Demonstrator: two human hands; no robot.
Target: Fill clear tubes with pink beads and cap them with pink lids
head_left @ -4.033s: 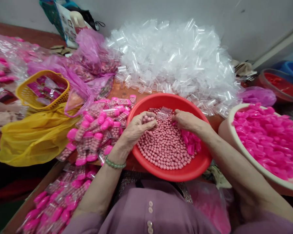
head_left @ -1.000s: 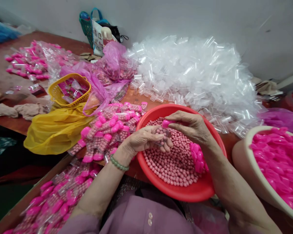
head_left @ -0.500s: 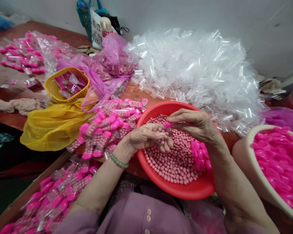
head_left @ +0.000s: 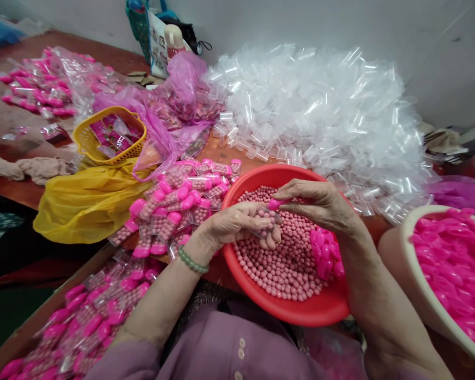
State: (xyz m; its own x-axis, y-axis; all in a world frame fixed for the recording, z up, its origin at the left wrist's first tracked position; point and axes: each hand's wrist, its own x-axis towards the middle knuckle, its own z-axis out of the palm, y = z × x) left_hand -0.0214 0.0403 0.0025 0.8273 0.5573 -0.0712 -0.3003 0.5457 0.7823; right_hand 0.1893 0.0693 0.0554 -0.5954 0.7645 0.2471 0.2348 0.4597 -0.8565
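Over the red basin (head_left: 237,269), my left hand (head_left: 237,221) holds a clear plastic container (head_left: 263,219) filled with pink beads. My right hand (head_left: 316,200) pinches a bright pink cap (head_left: 276,203) at the container's upper end; whether the cap is seated cannot be made out. Loose pink beads (head_left: 277,269) cover the basin's bottom. A small heap of pink caps (head_left: 325,253) lies on the beads at the basin's right side, beside my right forearm.
Filled, capped containers (head_left: 178,200) are piled left of the basin, more (head_left: 95,316) in a tray below. Clear empty containers (head_left: 312,105) form a big heap behind. A cream bucket (head_left: 396,237) of pink caps stands right. A yellow basket (head_left: 79,140) and yellow bag (head_left: 83,206) sit left.
Both hands stay nearly in place, with the cap held at the container's end. The whole view has shifted very slightly.
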